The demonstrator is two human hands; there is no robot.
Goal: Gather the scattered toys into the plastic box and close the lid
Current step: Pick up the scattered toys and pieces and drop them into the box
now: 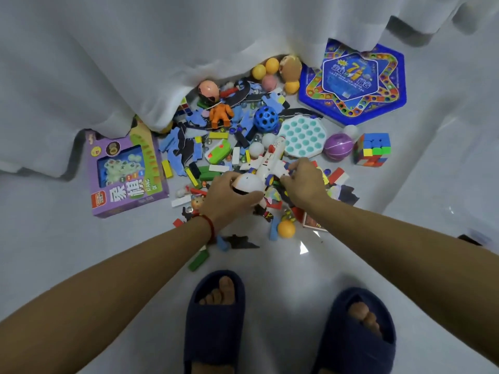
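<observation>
Centrally, left hand (229, 197) curled round white dome toy (249, 183). Right hand (305, 182) gripping toy plane (270, 160). Purple box (127, 171) at left.

Two hands (229, 197), two slippers (214, 319) (navy).

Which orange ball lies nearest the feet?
The lone orange ball just below the right hand; the other orange balls cluster far back by the curtain.

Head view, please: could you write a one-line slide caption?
Both hands, left hand and right hand, grasp a white toy plane amid toys scattered on the floor.
</observation>
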